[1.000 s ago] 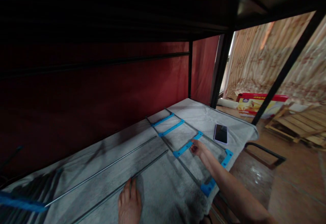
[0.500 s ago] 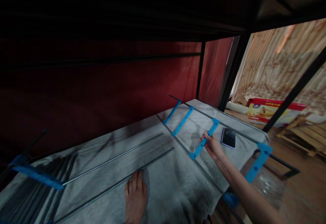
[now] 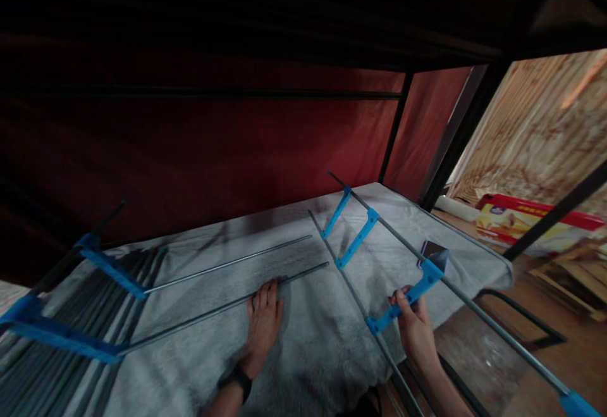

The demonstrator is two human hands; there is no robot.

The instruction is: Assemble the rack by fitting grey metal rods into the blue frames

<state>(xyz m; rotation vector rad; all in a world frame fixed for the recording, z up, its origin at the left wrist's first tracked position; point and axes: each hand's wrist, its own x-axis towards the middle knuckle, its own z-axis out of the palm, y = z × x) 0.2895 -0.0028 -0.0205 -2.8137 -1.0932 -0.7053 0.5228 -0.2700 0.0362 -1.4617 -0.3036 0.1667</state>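
Yellow lettering (image 3: 533, 205) and a small blue emblem (image 3: 497, 210) are showing on a red-and-yellow box (image 3: 526, 230), but blurring beyond reading.

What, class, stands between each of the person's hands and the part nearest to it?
Nothing visible: the right hand directly grips a blue crossbar, while the left hand touches the nearer loose metal rod. The phone lies beyond that crossbar, not between.
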